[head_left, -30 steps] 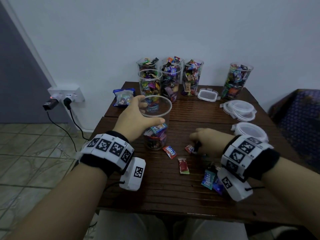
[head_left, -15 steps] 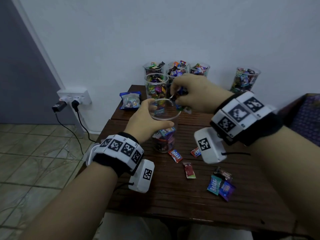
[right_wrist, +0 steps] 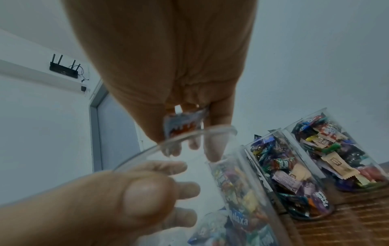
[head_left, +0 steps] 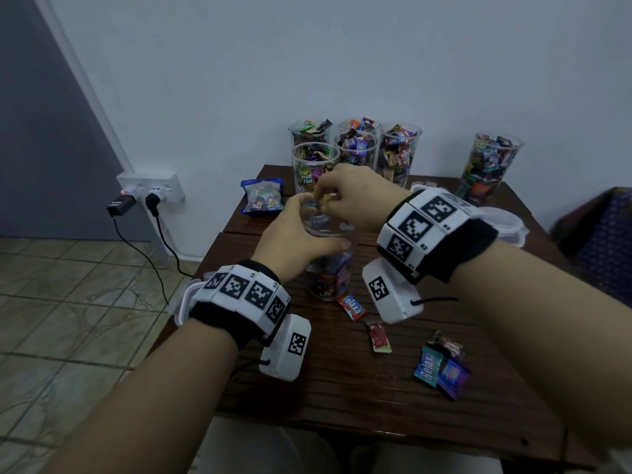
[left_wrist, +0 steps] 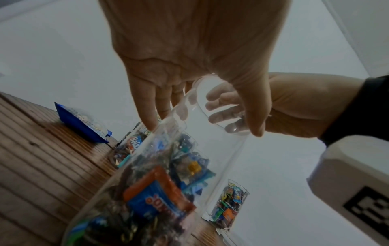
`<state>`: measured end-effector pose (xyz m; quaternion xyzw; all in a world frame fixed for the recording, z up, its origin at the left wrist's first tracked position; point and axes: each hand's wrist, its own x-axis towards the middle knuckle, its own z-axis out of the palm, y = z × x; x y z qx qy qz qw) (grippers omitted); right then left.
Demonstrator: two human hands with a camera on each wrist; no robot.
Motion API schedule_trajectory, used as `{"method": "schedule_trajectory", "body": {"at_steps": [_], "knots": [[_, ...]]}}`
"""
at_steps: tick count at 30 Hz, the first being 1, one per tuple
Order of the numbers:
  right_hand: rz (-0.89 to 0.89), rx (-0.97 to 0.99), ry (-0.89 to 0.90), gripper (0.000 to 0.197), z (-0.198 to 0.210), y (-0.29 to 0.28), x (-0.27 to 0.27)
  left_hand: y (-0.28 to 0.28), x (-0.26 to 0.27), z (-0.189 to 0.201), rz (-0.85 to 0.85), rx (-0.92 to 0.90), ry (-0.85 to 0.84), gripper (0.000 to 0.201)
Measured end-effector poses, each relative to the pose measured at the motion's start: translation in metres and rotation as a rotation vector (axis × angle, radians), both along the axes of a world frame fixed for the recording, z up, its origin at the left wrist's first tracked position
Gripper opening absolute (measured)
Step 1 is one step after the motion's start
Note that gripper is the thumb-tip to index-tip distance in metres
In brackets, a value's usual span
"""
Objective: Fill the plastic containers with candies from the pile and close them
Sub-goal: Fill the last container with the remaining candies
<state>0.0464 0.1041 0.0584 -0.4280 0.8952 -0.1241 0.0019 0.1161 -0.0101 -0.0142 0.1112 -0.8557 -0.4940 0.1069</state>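
Note:
A clear plastic container point(head_left: 330, 268), partly filled with wrapped candies, stands on the wooden table point(head_left: 342, 398). My left hand point(head_left: 301, 234) grips it near the rim point(left_wrist: 219, 106), thumb at the front. My right hand point(head_left: 345, 196) hovers over the container's mouth and pinches a wrapped candy point(right_wrist: 184, 123) just above the rim point(right_wrist: 179, 141). Several loose candies lie on the table: a red one point(head_left: 351, 306), another red one point(head_left: 379, 338), and a small pile point(head_left: 441, 367) at the right.
Several full candy containers point(head_left: 359, 148) stand at the back of the table, one more point(head_left: 489, 165) at the far right. A blue candy bag point(head_left: 262, 196) lies at the back left. Clear lids point(head_left: 502, 220) sit behind my right wrist. A wall socket with plugs point(head_left: 150, 193) is at left.
My right hand picked a candy from the table, rose to the container's mouth, and now holds it slightly lower over the rim. The left hand kept its grip on the container.

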Motion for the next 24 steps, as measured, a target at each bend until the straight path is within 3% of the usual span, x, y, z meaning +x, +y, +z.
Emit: {"method": "schedule_trajectory", "body": {"at_steps": [8, 12, 14, 19, 24], "knots": [[-0.113, -0.272, -0.005, 0.023, 0.000, 0.015, -0.009, -0.002, -0.001, -0.003, 0.002, 0.010, 0.002, 0.095], [-0.232, -0.283, 0.022, 0.023, -0.017, 0.035, -0.009, -0.002, -0.001, -0.005, -0.003, 0.009, 0.011, 0.093], [-0.230, -0.172, 0.062, 0.021, -0.034, 0.044, -0.002, -0.003, -0.002, -0.005, -0.003, 0.006, 0.011, 0.093], [0.015, 0.451, -0.060, 0.029, -0.078, 0.055, 0.018, -0.004, -0.003, -0.008, 0.000, 0.004, 0.017, 0.095], [0.171, 0.658, -0.138, 0.047, -0.100, 0.049, 0.033, -0.002, -0.002, -0.007, 0.007, -0.005, 0.021, 0.096]]}}
